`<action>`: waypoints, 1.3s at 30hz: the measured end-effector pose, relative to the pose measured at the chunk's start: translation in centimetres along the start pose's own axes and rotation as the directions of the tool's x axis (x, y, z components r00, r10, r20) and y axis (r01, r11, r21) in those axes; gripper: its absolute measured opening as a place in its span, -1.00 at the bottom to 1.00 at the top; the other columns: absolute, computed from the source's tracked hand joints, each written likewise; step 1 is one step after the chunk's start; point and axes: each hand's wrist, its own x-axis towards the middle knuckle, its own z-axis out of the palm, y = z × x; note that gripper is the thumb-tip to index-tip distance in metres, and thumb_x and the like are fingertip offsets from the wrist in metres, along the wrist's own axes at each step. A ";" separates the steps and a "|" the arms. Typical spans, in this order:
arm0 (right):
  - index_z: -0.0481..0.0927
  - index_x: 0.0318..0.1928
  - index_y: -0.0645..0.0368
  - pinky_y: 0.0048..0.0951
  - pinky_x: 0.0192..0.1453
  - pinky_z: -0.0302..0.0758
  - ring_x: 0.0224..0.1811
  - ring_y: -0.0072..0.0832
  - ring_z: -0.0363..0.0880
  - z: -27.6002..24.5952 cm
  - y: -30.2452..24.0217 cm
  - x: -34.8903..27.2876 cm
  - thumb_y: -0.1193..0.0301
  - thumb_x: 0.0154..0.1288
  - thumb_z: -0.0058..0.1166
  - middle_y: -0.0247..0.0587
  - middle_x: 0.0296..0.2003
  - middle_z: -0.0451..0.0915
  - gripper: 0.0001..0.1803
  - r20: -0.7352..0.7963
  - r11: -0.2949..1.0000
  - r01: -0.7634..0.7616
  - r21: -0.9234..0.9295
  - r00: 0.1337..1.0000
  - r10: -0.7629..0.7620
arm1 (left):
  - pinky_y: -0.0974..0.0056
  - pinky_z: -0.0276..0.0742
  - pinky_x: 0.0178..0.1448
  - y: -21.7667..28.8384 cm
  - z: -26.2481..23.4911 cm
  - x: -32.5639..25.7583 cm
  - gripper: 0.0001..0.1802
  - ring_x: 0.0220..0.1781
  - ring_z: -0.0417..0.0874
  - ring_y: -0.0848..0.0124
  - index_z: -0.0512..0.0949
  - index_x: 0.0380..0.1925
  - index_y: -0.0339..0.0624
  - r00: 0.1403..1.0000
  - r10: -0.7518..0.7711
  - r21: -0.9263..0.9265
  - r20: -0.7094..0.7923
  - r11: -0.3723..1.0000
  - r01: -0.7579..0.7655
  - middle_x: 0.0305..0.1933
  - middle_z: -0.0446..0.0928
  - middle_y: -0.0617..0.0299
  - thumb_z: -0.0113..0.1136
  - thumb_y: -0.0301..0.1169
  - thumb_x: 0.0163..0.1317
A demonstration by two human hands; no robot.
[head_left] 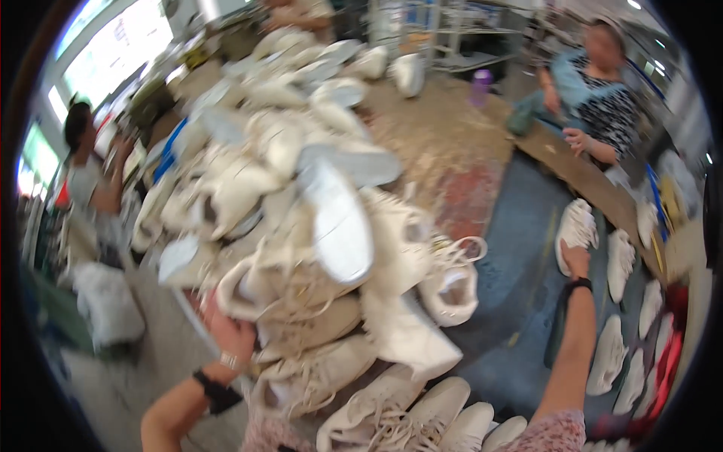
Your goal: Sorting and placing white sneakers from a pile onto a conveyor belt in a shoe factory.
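Two hands: both the person's own, reaching up from the lower edge, either side of the shoe pile (301, 226).
Landmark: the pile, a heap of white laced shoes on the table (444, 143).
Left hand (230, 339): at the pile's near left foot, fingers pushed in among the shoes and partly hidden; I cannot tell whether they close on one.
Right hand (576, 260): well right of the pile, fingers curled onto the heel end of a single shoe (576, 226).
Shoe: white, sole side up as far as the blur shows, lying on the blue mat (520, 256) right of the pile.
Long axis: runs away from the person, heel toward the hand, toe beyond it.
Nearer hand: the right, touching it; the left is far across the pile.
Row (629, 316): more white shoes laid singly, right of the held shoe, farther from the pile.
Surface: worn wooden tabletop beyond the pile, a reddish patch and the mat to its right.
Room: a workshop; a seated person (595, 98) beyond the pile to the right, another person (86, 173) to its left, shelving behind, bright windows at upper left.
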 end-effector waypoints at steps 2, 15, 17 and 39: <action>0.48 0.08 0.41 -0.09 0.15 0.42 0.06 0.03 0.52 -7.9 -8.0 -6.7 -0.06 0.21 0.00 0.22 -0.02 0.55 -0.27 -0.015 0.973 0.224 -0.051 0.974 -0.225 | -0.04 0.15 0.35 0.0 -2.0 -0.2 -0.42 0.25 0.30 -0.17 0.34 0.14 -0.37 0.996 -0.072 0.084 -0.056 0.994 0.076 0.16 0.38 -0.18 0.05 -0.39 0.06; 0.38 0.24 0.16 -0.44 0.04 0.45 0.20 -0.34 0.38 -26.3 -25.0 -35.1 0.06 0.16 0.20 -0.09 0.17 0.40 -0.30 -0.300 0.033 0.653 0.756 0.391 -0.870 | 0.01 0.29 0.25 0.8 -0.9 0.7 -0.39 0.18 0.38 -0.08 0.40 0.12 -0.16 0.986 -0.123 -0.045 -0.116 0.992 0.118 0.13 0.42 -0.08 0.06 -0.58 -0.07; 0.37 0.23 0.21 -0.42 0.06 0.44 0.19 -0.33 0.40 -25.1 -26.0 -34.6 -0.01 0.14 0.20 -0.04 0.15 0.42 -0.24 -0.327 0.131 0.719 0.683 0.461 -0.825 | 0.00 0.29 0.24 1.1 -0.4 0.4 -0.40 0.15 0.40 -0.07 0.41 0.12 -0.16 0.981 -0.122 -0.062 -0.150 0.992 0.114 0.12 0.43 -0.06 0.05 -0.58 -0.06; 0.55 -0.10 0.17 -0.15 0.10 0.44 0.07 -0.07 0.37 -15.2 -1.6 -35.2 0.14 -0.16 0.39 -0.05 -0.09 0.55 -0.41 -0.338 0.850 0.482 0.210 0.852 -0.400 | 0.02 0.22 0.27 -0.5 0.0 0.3 -0.40 0.19 0.38 -0.04 0.37 0.13 -0.20 0.986 -0.112 -0.027 -0.127 0.994 0.109 0.16 0.40 -0.05 0.05 -0.56 -0.04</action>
